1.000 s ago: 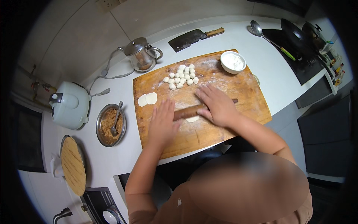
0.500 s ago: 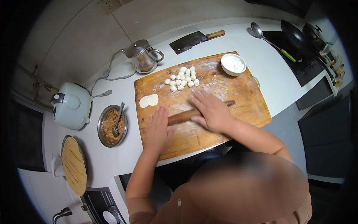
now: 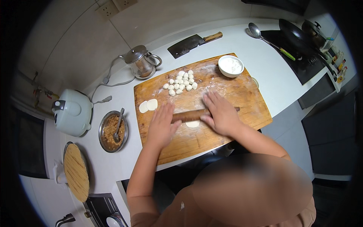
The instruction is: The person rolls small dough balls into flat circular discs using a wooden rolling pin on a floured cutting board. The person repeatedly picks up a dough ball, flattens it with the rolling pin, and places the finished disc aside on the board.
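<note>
A brown wooden rolling pin (image 3: 191,115) lies across the floured wooden board (image 3: 196,145). My left hand (image 3: 162,125) rests on its left end with fingers stretched forward and thumb apart. On the other end my right hand (image 3: 224,115) lies flat, fingers extended; the pin's tip sticks out past it. A thin white dough wrapper (image 3: 193,124) shows on the near side of the pin, partly covered by it. Two flat dough wrappers (image 3: 152,104) overlap at the board's left. Several small dough balls (image 3: 180,84) sit in a cluster beyond the pin.
A white bowl of flour (image 3: 231,66) stands at the board's far right corner. Left of the board is a metal bowl of filling (image 3: 111,132) with a spoon. A steel kettle (image 3: 142,62) and a cleaver (image 3: 185,46) lie behind; a skimmer (image 3: 255,30) rests near the stove.
The pin has turned from slanting to nearly level, and more of the wrapper now shows on its near side. Both hands stay on the pin. The whole view has shifted slightly.
</note>
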`<act>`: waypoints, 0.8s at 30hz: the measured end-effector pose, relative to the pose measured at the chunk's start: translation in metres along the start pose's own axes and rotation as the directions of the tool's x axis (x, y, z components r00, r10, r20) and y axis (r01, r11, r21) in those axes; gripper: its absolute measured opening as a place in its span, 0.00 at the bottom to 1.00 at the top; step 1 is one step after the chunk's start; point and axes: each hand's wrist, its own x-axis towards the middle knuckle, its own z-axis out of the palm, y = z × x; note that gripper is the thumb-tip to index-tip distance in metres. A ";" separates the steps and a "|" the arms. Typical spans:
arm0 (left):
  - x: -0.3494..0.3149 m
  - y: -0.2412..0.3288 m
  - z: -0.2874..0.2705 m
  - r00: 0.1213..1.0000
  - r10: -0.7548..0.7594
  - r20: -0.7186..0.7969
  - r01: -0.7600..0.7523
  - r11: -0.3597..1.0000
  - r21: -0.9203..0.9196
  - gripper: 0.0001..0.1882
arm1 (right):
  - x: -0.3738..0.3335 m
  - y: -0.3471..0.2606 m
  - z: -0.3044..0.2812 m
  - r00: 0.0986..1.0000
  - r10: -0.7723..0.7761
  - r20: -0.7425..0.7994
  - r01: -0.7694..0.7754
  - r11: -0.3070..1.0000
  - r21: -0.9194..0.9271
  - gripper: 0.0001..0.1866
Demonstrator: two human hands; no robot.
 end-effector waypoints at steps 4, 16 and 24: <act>-0.031 0.010 -0.015 0.987 0.056 0.150 -0.046 0.997 -0.069 0.32 | -0.045 -0.023 -0.023 0.989 -0.111 0.094 0.097 0.985 0.141 0.37; 0.041 0.019 0.009 0.994 0.025 0.110 0.008 0.956 -0.293 0.09 | -0.058 -0.026 -0.023 0.968 -0.242 0.066 0.223 0.950 0.217 0.23; -0.022 0.014 -0.012 0.982 -0.183 0.042 0.187 0.969 -0.159 0.12 | -0.053 -0.023 -0.017 0.968 -0.240 0.073 0.216 0.946 0.243 0.22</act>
